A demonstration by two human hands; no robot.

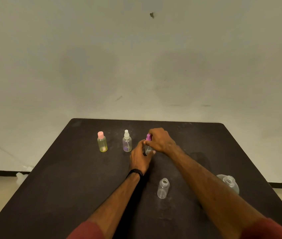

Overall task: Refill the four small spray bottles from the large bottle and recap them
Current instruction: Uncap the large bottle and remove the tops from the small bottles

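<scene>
Three small bottles stand in a row at the back of the black table [67, 187]. The yellow bottle [102, 144] has a pink cap. The clear bottle [127, 144] beside it carries a white spray top. My left hand [139, 158] grips the body of a third clear bottle [148, 149], and my right hand [159, 139] is closed on its purple spray cap [148, 137]. A fourth small clear bottle [163, 188] stands uncapped nearer to me. The large clear bottle [229, 182], with its mouth uncovered, sits at the right, partly hidden behind my right forearm.
The table's back edge lies just beyond the bottle row, close to a pale wall. The table's right edge runs just past the large bottle. A whitish lump [21, 175] lies on the floor to the left.
</scene>
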